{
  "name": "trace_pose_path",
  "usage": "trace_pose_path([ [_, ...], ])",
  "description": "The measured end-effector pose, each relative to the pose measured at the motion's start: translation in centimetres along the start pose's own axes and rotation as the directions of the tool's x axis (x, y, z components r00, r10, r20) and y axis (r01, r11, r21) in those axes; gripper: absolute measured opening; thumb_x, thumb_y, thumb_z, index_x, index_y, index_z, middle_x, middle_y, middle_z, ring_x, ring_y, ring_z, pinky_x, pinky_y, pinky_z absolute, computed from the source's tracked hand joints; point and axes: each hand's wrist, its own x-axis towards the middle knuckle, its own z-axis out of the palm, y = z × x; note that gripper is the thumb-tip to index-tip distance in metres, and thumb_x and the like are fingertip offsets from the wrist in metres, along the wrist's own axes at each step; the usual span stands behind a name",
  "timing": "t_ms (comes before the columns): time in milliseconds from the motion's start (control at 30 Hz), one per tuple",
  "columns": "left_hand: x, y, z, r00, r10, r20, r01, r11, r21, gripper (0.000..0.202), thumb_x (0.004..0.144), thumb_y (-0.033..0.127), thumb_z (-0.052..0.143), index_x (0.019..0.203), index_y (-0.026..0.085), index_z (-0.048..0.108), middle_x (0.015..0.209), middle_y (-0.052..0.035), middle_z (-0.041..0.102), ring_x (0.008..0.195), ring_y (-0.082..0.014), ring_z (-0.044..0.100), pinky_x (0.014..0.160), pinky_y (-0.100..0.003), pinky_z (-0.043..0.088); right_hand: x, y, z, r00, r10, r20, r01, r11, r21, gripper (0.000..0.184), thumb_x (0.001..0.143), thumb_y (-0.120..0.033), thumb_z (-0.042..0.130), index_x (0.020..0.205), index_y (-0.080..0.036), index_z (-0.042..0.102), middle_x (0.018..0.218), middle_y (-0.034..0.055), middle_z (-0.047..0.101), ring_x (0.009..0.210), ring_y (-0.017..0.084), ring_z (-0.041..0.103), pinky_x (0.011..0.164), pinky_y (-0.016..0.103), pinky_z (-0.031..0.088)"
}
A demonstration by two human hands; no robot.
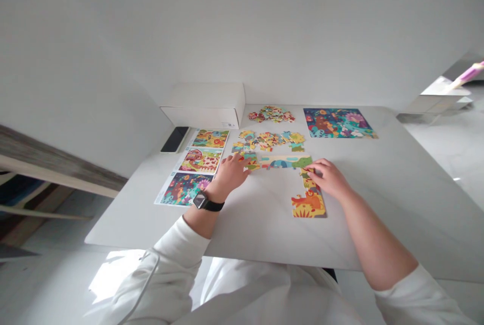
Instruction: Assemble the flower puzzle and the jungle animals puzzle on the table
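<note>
White tabletop (378,204) is backed by a pale wall. At ten o'clock a black phone (174,139) and a printed three-picture sheet (196,166) are set beside a closed white cardboard box (204,103), whose contents cannot be seen. The left hand (230,174) is laid flat, fingers together, on the left end of a colourful part-joined puzzle frame (283,162) at centre. Loose cardboard pieces (270,139) are scattered at twelve o'clock. The right hand (328,178) is pressed, fingertips bunched, on the frame's corner, though a pinch cannot be confirmed. Edge assembly is judged under way, and matching tabs must be aligned. A finished square puzzle (338,123) is seen at one o'clock.
</note>
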Motion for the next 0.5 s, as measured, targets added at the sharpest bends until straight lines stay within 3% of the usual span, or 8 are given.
trace_pose_path([
  [233,-0.4,0.9,-0.6,1.0,-0.027,0.016,0.026,0.999,0.02,0.048,0.105,0.028,0.053,0.151,0.033,0.066,0.14,-0.015,0.065,0.121,-0.0355,0.065,0.104,-0.05,0.053,0.0,-0.1,-0.1,1.0,0.016,-0.001,-0.016,1.0,0.013,0.021,0.097,-0.033,0.066,0.109,-0.029,0.083,0.111,0.0092,0.074,0.107,0.029,0.071,0.104,0.046,0.057],
  [500,0.4,-0.7,0.5,0.998,-0.066,-0.008,0.065,0.998,-0.008,0.054,0.104,0.018,0.044,0.152,0.033,0.065,0.141,-0.015,0.065,0.123,-0.0351,0.063,0.106,-0.05,0.052,0.0,0.0,0.1,1.0,0.013,-0.003,-0.013,1.0,0.023,0.021,0.098,-0.034,0.066,0.108,-0.028,0.083,0.109,0.009,0.073,0.104,0.028,0.07,0.104,0.045,0.056],
])
